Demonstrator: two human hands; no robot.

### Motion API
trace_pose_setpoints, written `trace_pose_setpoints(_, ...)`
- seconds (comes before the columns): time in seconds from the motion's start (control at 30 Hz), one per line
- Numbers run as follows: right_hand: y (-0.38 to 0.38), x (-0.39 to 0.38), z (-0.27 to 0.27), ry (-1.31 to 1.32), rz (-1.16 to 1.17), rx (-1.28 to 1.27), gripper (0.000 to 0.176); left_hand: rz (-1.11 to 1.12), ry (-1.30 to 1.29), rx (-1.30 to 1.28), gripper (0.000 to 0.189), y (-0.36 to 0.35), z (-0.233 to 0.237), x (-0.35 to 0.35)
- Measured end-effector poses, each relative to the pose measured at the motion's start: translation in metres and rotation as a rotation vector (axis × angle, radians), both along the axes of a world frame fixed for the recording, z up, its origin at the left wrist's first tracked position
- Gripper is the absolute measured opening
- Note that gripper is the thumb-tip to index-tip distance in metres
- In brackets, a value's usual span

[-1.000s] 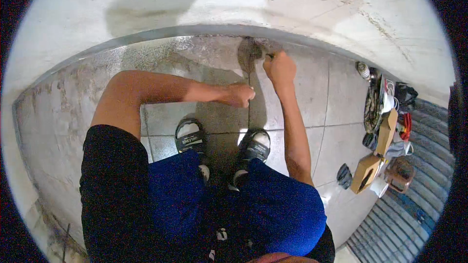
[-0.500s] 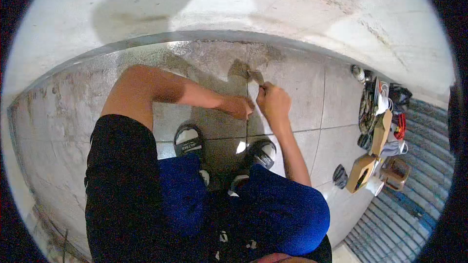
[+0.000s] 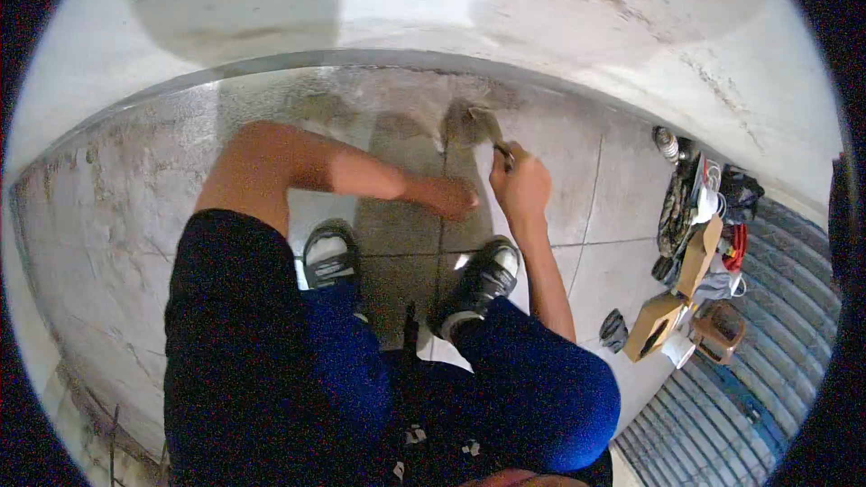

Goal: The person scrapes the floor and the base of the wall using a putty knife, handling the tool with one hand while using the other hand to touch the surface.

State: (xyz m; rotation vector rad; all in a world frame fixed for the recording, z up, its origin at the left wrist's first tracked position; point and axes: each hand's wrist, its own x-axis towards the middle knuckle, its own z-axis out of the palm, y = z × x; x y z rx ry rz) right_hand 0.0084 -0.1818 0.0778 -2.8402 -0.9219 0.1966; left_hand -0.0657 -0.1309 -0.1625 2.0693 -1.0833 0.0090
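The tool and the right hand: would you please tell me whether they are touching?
Touching: the head view shows the right hand closed around one end of the tool.

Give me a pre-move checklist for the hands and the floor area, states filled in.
1. Tool gripped: ok. Right hand is closed around the scraper-like tool.
2. Tool tip on the floor: cannot tell. Contact isn't clear from this angle.
3. Left hand away from the tool: ok. It is apart, off to the left.
4. Left hand empty: cannot tell. Its fingers are curled.
5. Floor near wall unmarked: not ok. Dark marks show there.
6. Cardboard out of the way: ok. It sits well right of both hands.
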Motion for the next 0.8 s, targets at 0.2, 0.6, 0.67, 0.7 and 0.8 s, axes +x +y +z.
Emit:
trace_pose_setpoints(0.2,-0.014,-0.002,-0.001,0.17,-0.01,-0.118,0.025,0.16,0.453,-0.05,0.019,0.045,0.073,0.014)
trace_pose_setpoints(0.6,-0.014,0.028,0.007,0.273,0.069,0.006,0.02,0.575,0.564,0.29,0.033,0.071,0.162,-0.01)
trace_pose_setpoints(0.67,-0.013,0.033,0.002,0.239,0.078,0.017,0.021,0.763,0.313,0.145,0.045,0.066,0.129,-0.019)
trace_pose_setpoints(0.7,-0.008,0.034,-0.002,0.204,0.103,0.008,0.021,0.792,0.282,0.207,0.048,0.056,0.137,-0.011)
trace_pose_setpoints(0.8,-0.008,0.031,-0.005,0.188,0.072,0.055,0.021,0.844,0.163,0.36,0.055,0.046,0.158,0.03)
